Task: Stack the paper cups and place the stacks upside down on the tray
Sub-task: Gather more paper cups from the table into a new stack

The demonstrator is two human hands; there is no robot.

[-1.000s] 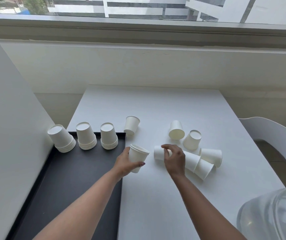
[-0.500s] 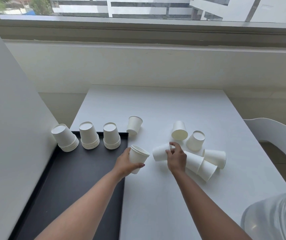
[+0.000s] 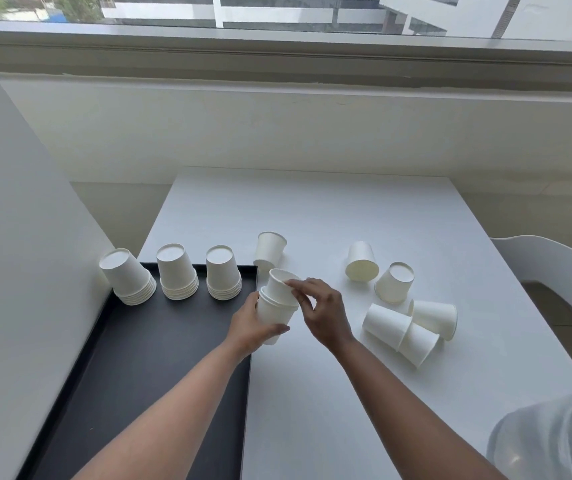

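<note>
My left hand (image 3: 251, 323) grips a short stack of white paper cups (image 3: 274, 311), mouths up, just right of the black tray (image 3: 146, 358). My right hand (image 3: 322, 311) pinches the rim of a single cup (image 3: 279, 285) that sits partly inside the top of that stack. Three upside-down stacks (image 3: 128, 277) (image 3: 177, 271) (image 3: 223, 273) stand along the tray's far edge. One upright cup (image 3: 269, 249) stands on the table past the tray's corner. Several loose cups lie to the right: one (image 3: 361, 261), another (image 3: 394, 283), and a cluster of three (image 3: 412, 327).
A grey wall panel (image 3: 17, 254) borders the tray's left side. A white chair (image 3: 561, 282) stands at the table's right edge. A clear plastic object (image 3: 554, 438) fills the bottom right corner. A window ledge runs behind the white table (image 3: 329, 209).
My right hand lifted a lying cup from the table, carried it left and set it into the top of the stack in my left hand. The view shifted slightly.
</note>
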